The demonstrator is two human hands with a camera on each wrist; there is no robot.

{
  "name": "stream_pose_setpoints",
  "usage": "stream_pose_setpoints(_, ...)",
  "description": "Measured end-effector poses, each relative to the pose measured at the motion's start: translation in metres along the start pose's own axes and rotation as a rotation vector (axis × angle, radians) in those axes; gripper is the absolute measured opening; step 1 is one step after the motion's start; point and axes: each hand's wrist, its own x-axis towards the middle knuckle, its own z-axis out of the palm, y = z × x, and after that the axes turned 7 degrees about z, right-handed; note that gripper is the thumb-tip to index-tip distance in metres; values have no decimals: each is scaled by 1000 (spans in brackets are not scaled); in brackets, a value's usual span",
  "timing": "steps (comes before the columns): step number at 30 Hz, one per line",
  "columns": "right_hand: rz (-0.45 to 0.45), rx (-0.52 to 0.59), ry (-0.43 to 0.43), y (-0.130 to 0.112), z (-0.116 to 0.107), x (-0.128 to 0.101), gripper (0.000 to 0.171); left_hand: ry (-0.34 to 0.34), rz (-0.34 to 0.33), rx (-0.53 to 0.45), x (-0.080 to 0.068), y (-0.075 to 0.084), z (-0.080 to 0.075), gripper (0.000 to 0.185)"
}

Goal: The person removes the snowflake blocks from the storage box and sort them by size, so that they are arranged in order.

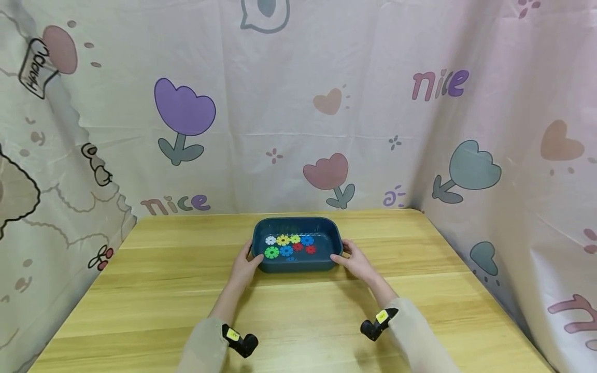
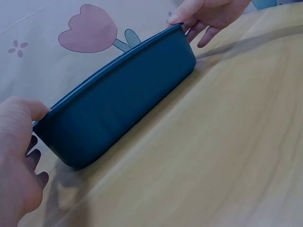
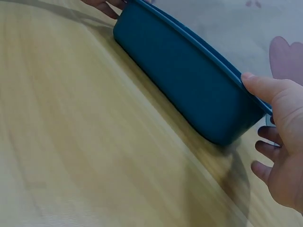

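Observation:
A dark teal rectangular tub [image 1: 298, 267] with rounded corners is held at both ends near the back of the table. Inside it lie several flat plastic snowflake discs in white, yellow, blue, red and green, among them a green disc [image 1: 272, 252]. My left hand [image 1: 244, 263] grips the left end, thumb over the rim. At the opposite end my right hand [image 1: 356, 260] does the same. Both wrist views show the tub's outer wall [image 2: 123, 97], with the thumbs on the rim and the other fingers curled below it, partly hidden. The tub's base appears at or very near the tabletop.
The light wood table [image 1: 186, 290] reaches back to a patterned curtain [image 1: 280, 103], which also hangs along the left and right sides. A small black camera [image 1: 240, 340] is strapped to the left sleeve, and another camera [image 1: 379, 324] to the right.

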Motion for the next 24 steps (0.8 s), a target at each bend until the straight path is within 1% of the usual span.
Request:
stream_pose_setpoints(2, -17, -5, 4, -1, 2, -6, 75, -5, 4, -1, -5, -1, -2, 63)
stream_pose_setpoints(3, -9, -1, 4, -2, 3, -8, 73, -8, 7, -2, -8, 0, -3, 63)
stream_pose_setpoints(5, 13, 5, -2, -4, 5, -12, 71, -8, 3, 2, -13, 0, -6, 63)
stream_pose_setpoints(6, 52, 17, -13, -5, 6, -14, 70, -7, 1, 6, -16, 1, -7, 64)
stream_pose_setpoints(7, 72, 16, -21, -7, 7, -16, 68, -6, -2, 8, -19, 2, -8, 64)
stream_pose_setpoints(11, 109, -17, -41, -11, 12, -22, 65, 1, -13, 38, -31, 5, -13, 65)
stream_pose_setpoints(14, 93, -24, -47, -11, 15, -27, 64, 2, -25, 63, -40, 6, -16, 66)
stream_pose_setpoints(17, 75, -5, -57, -11, 17, -31, 64, -1, -31, 67, -47, 5, -20, 67)
stream_pose_setpoints(21, 48, 3, -78, -11, 18, -40, 63, -16, -24, 58, -56, 6, -26, 68)
stream_pose_setpoints(24, 25, -8, -98, -13, 17, -46, 64, -24, -21, 74, -64, 8, -32, 68)
